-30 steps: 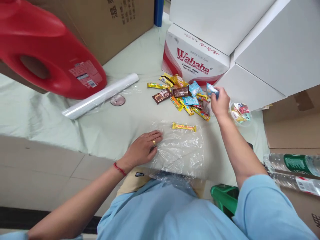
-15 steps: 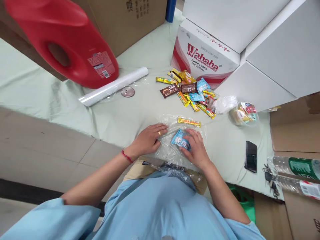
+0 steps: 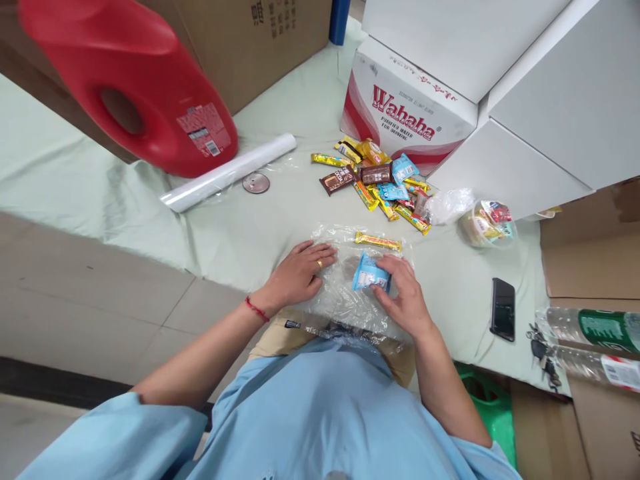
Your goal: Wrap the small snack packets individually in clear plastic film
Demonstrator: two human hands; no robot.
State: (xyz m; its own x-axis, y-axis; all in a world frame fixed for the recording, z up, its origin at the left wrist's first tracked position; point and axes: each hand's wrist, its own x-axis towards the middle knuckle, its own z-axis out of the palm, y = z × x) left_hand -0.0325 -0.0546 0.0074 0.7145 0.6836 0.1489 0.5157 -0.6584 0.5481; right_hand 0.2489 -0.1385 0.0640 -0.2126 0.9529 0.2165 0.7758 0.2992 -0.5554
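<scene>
A sheet of clear plastic wrap (image 3: 345,293) lies spread on the cloth-covered table in front of me, its near edge hanging toward my lap. My left hand (image 3: 303,273) rests flat on the wrap's left side, fingers stretched out. My right hand (image 3: 404,293) grips a light-blue snack packet (image 3: 367,275) between thumb and fingers, over the wrap. Just beyond that packet, a yellow-wrapped snack bar (image 3: 379,241) lies on the wrap. Farther back is a pile of wrapped snacks (image 3: 377,175) in yellow, brown and blue.
A roll of plastic wrap (image 3: 230,172) and a round disc (image 3: 256,183) lie at the left, near a large red jug (image 3: 165,87). Behind the snacks stands a Wahaha carton (image 3: 407,110). Rightward are a tub of snacks (image 3: 487,227), a phone (image 3: 503,309), keys (image 3: 543,353) and plastic bottles (image 3: 595,328).
The blue packet has shifted slightly right with my right hand and now stands more tilted up. My left hand stays nearly in place on the wrap.
</scene>
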